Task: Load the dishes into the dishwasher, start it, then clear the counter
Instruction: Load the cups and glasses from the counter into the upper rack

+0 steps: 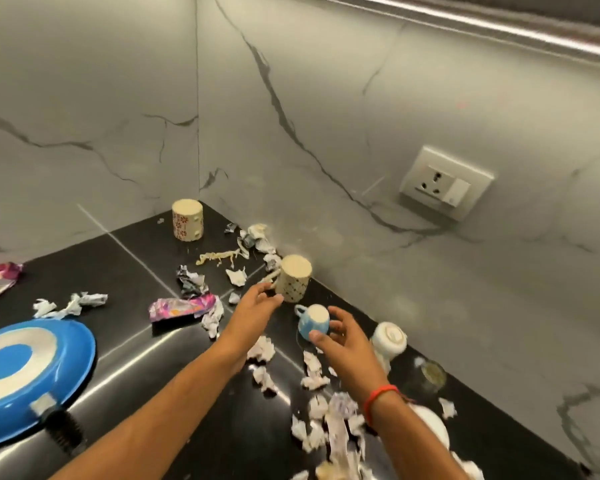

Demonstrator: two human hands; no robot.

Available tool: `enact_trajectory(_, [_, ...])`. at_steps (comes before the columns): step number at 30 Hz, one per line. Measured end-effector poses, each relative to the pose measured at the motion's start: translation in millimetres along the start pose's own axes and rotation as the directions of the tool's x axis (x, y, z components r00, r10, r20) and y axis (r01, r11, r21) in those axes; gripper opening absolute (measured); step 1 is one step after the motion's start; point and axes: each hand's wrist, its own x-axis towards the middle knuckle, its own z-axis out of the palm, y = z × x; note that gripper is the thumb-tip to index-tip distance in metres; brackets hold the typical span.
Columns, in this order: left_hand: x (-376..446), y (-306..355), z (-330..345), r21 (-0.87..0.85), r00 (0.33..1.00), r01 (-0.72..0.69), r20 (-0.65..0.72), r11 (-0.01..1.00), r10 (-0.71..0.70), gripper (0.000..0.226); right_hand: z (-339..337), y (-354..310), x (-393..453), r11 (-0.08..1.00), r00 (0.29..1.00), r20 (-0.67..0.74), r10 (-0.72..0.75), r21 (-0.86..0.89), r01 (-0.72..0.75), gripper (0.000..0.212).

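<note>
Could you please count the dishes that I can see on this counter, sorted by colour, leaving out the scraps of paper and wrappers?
Cream patterned mugs, upside down: 2, one in the corner and one by the left hand.
Blue: 2, a small cup and a plate.
White: 1, a blurred cup.
Total: 5; a clear glass may be a sixth.

Grey marble walls [326,98], wall socket [445,183], black counter [125,258].
</note>
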Motion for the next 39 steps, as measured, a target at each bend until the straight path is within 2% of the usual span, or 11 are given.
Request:
enact_trajectory(7, [90, -9, -11, 0.132, 0.998, 0.045, -0.053, 0.99, -0.039, 0.054, 29, -12, 95, 0.972, 0.995, 0.073, 0.065, -0.231, -0.046, 0.065])
enact_trajectory(12, [138, -20, -5, 0.276, 0.998, 0.037, -0.063, 0.96, -0.021, 0.054, 31, -10, 158, 0.93, 0.999, 0.023, 0.028, -0.368, -0.018, 0.072])
enact_trajectory(16, [164, -30, -7, 0.43, 0.995, 0.04, -0.1, 0.902, 0.004, 0.046, 30, -7, 198, 0.925, 0.998, 0.019, 0.065, -0.375, -0.053, 0.058])
enact_trajectory(21, [174, -41, -8, 0.591, 0.996, 0.006, -0.08, 0.806, 0.051, 0.02, 35, 11, 218, 0.914, 0.998, 0.024, 0.056, -0.404, -0.041, 0.061])
enact_trajectory(23, [176, -37, -12, 0.627, 0.997, -0.018, -0.05, 0.779, 0.064, 0.01, 38, 11, 220, 0.924, 1.0, -0.012, 0.029, -0.381, -0.031, 0.058])
enact_trajectory(28, [159, -20, -19, 0.663, 0.989, -0.138, 0.055, 0.736, 0.136, 0.008, 35, 12, 196, 0.976, 0.997, -0.056, -0.055, -0.216, 0.041, 0.058])
enact_trajectory(32, [117, 1, -21, 0.56, 0.965, -0.263, 0.142, 0.786, 0.222, 0.009, 20, -3, 147, 0.992, 0.989, -0.081, -0.124, -0.021, 0.123, 0.059])
enact_trajectory(37, [43, 28, 0, 0.399, 0.924, -0.367, 0.264, 0.84, 0.278, 0.015, -13, -14, 61, 0.956, 0.981, -0.164, -0.106, 0.256, 0.146, 0.067])
enact_trajectory(39, [12, 32, 14, 0.352, 0.9, -0.396, 0.333, 0.848, 0.282, 0.017, -28, -12, 23, 0.94, 0.975, -0.21, -0.074, 0.313, 0.139, 0.076])
